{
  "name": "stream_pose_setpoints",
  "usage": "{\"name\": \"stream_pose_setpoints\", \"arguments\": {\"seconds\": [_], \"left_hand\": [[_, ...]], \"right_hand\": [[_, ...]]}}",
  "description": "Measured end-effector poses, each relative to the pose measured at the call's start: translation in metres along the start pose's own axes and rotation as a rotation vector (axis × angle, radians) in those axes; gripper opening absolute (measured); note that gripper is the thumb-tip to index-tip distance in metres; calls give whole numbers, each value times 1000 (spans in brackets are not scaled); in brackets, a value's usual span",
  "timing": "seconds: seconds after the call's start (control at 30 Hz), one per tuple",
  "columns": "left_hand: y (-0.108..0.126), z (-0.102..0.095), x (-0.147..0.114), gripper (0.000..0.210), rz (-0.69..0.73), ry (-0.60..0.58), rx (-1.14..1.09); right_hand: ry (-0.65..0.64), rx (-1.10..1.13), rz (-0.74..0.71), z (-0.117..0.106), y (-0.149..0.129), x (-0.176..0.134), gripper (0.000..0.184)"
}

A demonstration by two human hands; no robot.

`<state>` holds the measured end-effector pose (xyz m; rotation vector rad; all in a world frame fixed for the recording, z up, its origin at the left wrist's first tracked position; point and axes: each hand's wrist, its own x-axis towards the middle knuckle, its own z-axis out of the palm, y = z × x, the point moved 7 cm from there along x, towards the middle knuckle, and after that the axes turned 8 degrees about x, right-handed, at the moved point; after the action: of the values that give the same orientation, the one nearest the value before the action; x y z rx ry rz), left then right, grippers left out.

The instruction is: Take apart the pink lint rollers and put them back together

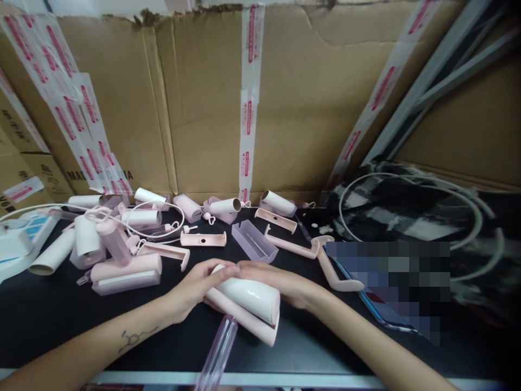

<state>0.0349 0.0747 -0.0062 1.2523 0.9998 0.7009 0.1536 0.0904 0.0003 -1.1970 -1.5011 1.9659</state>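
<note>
A white sticky roll [254, 296] sits in a pale pink lint roller frame [248, 320], held tilted over the front of the black table. From the frame a clear purple handle [220, 347] points down towards me. My left hand [203, 282] is closed around the far left end of roll and frame, thumb on top. Behind the roll, my right hand [268, 277] presses along its far side, its fingertips meeting the left hand; part of it is hidden by the roll. Beyond the hands lie an open purple case [254, 241] and loose pink frames [203, 239].
Several rolls, cases and handles crowd the left, with an assembled roller [126, 274] among them. A white power strip [24, 244] with a cable stands far left. A phone-like device [378, 309], partly pixelated, lies right. Cardboard [203, 108] walls off the back.
</note>
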Motion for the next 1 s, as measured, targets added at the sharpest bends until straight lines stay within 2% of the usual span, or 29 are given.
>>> {"name": "stream_pose_setpoints", "arguments": {"seconds": [0.13,0.2,0.27,0.33,0.43,0.53,0.67,0.8,0.9,1.0], "left_hand": [[4,-5,2,36,6,-23,-38],[11,-13,4,34,53,16,-73],[19,-23,5,34,113,74,-116],[23,-30,6,35,145,130,-165],[23,-30,7,31,132,140,-229],[20,-23,8,24,88,72,-280],[20,-21,8,17,39,-27,-278],[25,-23,5,24,79,-131,-1],[31,-16,-1,38,157,-228,225],[25,-3,-8,45,94,-329,284]], "right_hand": [[-57,222,64,10,-1,-4,59],[-77,343,10,11,-9,-5,63],[-33,405,-118,6,-19,-4,58],[63,410,-222,-4,-23,-2,47],[136,393,-208,-10,-17,3,41],[85,415,-147,-8,-11,7,45],[49,421,-190,-9,-14,5,44],[30,363,-212,-7,-16,2,41],[-64,294,-158,9,-11,2,39],[-126,222,-131,29,-6,2,41]]}}
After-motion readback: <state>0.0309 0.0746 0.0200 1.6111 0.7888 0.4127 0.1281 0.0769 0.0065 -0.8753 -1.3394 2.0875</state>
